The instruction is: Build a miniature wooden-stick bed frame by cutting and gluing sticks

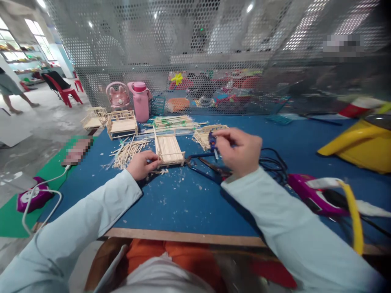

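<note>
At the middle of the blue table is a miniature bed (169, 147) built of pale wooden sticks. My left hand (143, 165) is closed at its front left corner, with thumb and fingertips pinching the frame there. My right hand (238, 150) is raised to the right of the bed, its fingers closed round a small dark blue tool (212, 140) with a pale tip pointing down. What kind of tool it is cannot be made out. Behind that tool lies another stick frame (203, 136). Blue-handled pliers (201, 167) rest on the table between my hands.
Loose sticks (130, 150) lie in a pile at left, with bundled sticks (174, 122) behind. Finished stick pieces (122, 124) and a pink bottle (140, 101) stand at back left. A purple glue gun (317, 195) and a yellow container (363, 142) are at right, below a perforated metal screen (189, 44).
</note>
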`<action>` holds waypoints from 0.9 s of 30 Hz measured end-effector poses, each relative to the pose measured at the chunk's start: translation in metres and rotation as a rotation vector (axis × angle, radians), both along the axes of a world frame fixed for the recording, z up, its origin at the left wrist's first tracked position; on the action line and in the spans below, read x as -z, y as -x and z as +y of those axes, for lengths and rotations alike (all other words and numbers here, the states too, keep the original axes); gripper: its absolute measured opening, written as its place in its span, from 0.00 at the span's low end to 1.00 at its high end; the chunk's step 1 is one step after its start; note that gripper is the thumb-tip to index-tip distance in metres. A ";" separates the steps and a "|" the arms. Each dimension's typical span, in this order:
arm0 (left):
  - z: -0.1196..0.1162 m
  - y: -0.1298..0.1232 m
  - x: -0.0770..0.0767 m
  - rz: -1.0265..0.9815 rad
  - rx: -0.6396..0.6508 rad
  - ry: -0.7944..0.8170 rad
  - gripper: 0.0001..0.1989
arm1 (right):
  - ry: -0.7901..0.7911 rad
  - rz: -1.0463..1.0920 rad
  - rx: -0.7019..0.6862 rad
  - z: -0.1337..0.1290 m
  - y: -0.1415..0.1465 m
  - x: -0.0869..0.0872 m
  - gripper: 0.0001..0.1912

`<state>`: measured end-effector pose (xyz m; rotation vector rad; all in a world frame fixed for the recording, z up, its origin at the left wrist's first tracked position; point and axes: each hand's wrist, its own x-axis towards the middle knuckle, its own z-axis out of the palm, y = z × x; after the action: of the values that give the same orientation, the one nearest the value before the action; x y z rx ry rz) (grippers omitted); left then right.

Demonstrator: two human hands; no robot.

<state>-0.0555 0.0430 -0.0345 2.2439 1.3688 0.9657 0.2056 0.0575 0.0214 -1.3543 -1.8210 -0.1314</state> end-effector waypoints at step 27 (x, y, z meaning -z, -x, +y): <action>0.006 -0.010 0.001 -0.066 0.006 0.000 0.08 | 0.223 0.317 0.022 0.042 -0.060 -0.007 0.18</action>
<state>-0.0452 0.0487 -0.0351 2.1946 1.3331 1.0290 0.2658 0.0993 0.0281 -1.4555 -1.5864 0.2686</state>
